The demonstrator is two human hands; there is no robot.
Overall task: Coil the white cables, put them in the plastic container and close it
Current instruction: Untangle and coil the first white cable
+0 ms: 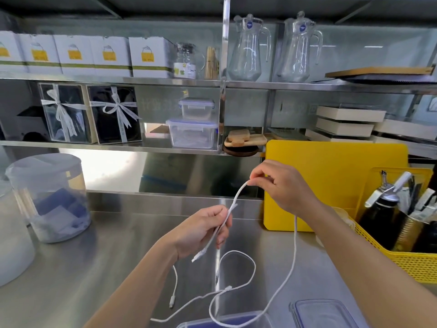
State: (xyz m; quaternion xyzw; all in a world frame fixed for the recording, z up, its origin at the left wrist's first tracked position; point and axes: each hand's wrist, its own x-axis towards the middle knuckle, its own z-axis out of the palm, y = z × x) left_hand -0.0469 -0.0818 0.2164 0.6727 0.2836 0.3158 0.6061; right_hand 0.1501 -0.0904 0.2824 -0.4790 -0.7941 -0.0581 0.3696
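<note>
A white cable (238, 192) runs taut between both hands above the steel counter. My left hand (201, 229) grips it near one end, whose plug (198, 256) hangs just below the fist. My right hand (281, 185) pinches the cable higher up, to the right; the rest drops past my right wrist in a long loop (294, 252) down to the counter. Another white cable (175, 287) lies loose on the counter under my hands. The open plastic container (227, 321) sits at the bottom edge, its lid (324, 313) lying to its right.
A yellow cutting board (331, 181) leans against the back wall on the right. A yellow basket (406, 261) with bottles and tools stands beside it. At left stands a round translucent tub (49, 197). Shelves above hold boxes, jugs and lidded containers.
</note>
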